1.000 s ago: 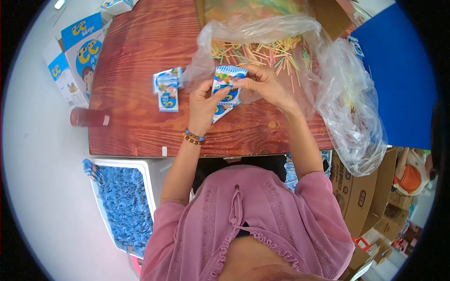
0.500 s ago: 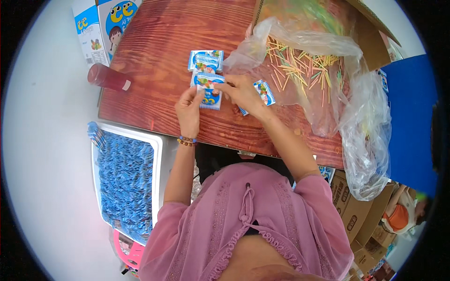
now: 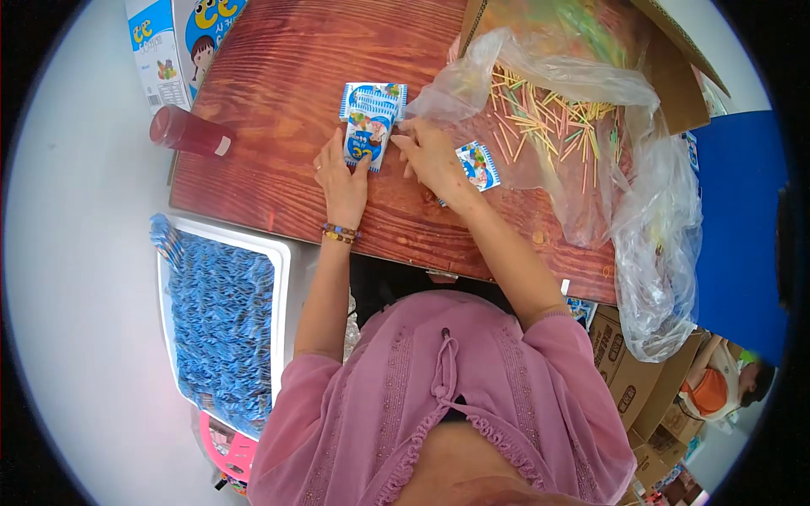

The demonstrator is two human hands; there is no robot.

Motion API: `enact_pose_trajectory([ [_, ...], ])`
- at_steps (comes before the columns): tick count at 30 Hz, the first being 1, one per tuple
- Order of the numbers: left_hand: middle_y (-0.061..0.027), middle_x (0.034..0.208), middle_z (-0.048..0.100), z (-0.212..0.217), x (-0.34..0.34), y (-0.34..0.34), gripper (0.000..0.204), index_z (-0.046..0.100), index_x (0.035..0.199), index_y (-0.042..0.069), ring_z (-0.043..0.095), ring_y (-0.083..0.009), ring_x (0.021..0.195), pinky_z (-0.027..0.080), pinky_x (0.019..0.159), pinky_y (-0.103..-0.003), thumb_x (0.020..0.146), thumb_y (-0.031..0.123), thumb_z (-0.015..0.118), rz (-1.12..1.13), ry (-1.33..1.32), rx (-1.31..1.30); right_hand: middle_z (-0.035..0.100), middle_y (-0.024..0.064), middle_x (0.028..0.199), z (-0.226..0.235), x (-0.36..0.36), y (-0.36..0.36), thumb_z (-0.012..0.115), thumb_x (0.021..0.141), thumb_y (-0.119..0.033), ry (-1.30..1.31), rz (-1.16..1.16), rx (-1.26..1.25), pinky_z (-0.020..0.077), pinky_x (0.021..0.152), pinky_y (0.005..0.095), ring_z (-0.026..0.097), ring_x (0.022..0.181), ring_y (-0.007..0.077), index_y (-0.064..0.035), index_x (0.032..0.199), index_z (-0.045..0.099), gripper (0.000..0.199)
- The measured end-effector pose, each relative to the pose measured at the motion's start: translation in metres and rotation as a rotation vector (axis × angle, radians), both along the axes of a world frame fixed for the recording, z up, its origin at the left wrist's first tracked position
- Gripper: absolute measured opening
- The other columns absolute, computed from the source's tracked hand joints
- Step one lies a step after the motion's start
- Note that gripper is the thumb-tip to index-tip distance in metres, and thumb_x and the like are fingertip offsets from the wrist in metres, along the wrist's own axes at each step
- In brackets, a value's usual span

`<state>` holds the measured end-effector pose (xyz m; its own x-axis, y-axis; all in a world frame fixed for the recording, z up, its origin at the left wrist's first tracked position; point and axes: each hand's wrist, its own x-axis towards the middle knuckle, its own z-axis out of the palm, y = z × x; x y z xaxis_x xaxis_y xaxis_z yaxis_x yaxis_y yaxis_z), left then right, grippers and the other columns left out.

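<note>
Head view: our left hand (image 3: 342, 179) pinches the small blue-and-white printed paper packet (image 3: 368, 135) at twelve o'clock on the reddish wooden table (image 3: 278, 101); our right hand (image 3: 432, 156), fingers curled, steadies its three o'clock edge. We should press it flat, corners aligned.

1. Red bottle (image 3: 189, 132) lying on the wooden table (image 3: 278, 169).
2. Printed carton (image 3: 181, 42) at the table's far left corner.
3. White tub (image 3: 283, 261) of blue packets beside the table.
4. Cardboard boxes (image 3: 629, 384) on the floor.
</note>
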<state>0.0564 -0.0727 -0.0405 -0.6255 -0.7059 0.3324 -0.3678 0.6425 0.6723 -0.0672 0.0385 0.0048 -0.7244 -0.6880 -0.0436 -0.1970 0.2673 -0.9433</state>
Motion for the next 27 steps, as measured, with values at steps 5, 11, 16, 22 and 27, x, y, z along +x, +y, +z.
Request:
enact_pose_trajectory([
  [5,-0.019,0.122,0.051,0.007,-0.007,0.006,0.056,0.047,0.129,0.0,0.045,-0.0352,0.114,0.035,0.096,-0.046,0.08,0.016,0.068,0.007,-0.108,0.026,0.063,0.0114,0.069,-0.005,-0.006,-0.01,0.055,0.09,-0.018,-0.091,0.116,0.09,0.0451,0.041,0.0283,0.062,0.049,0.0164,0.0054,0.104,0.059,0.028],
  [11,-0.0204,0.119,0.05,0.001,-0.011,0.005,0.052,0.048,0.126,-0.004,0.048,-0.035,0.111,0.039,0.094,-0.043,0.082,0.015,0.067,0.003,-0.037,0.059,0.063,0.0123,0.069,-0.005,-0.011,-0.007,0.056,0.09,-0.019,0.056,0.1,0.092,0.0459,0.042,0.0278,0.061,0.049,0.0169,0.0035,0.1,0.061,0.025],
  [16,-0.0224,0.121,0.046,0.015,-0.003,0.011,0.055,0.043,0.129,-0.005,0.05,-0.0331,0.108,0.043,0.092,-0.039,0.083,0.013,0.067,0.008,0.078,0.16,0.064,0.0122,0.076,0.0,-0.034,0.056,0.061,0.086,-0.019,0.292,-0.033,0.056,0.0486,0.054,0.0316,0.061,0.059,0.0214,-0.0019,0.102,0.063,0.024],
  [22,-0.0183,0.118,0.049,0.034,-0.003,0.036,0.049,0.051,0.125,0.002,0.048,-0.0321,0.108,0.037,0.093,-0.042,0.082,0.017,0.069,0.024,0.161,-0.101,0.06,0.0119,0.098,0.013,-0.052,0.112,0.07,0.074,-0.027,0.473,-0.001,0.39,0.0461,0.079,0.0391,0.06,0.092,0.0275,-0.0087,0.105,0.064,0.036],
  [27,-0.0122,0.107,0.056,0.03,-0.026,0.079,0.032,0.061,0.107,0.005,0.048,-0.0301,0.103,0.037,0.09,-0.04,0.079,0.017,0.07,-0.318,0.062,0.12,0.057,0.0101,0.103,-0.002,-0.06,0.11,0.071,0.073,-0.027,0.471,0.073,0.368,0.0449,0.081,0.0392,0.056,0.098,0.0286,-0.0108,0.109,0.061,0.041],
])
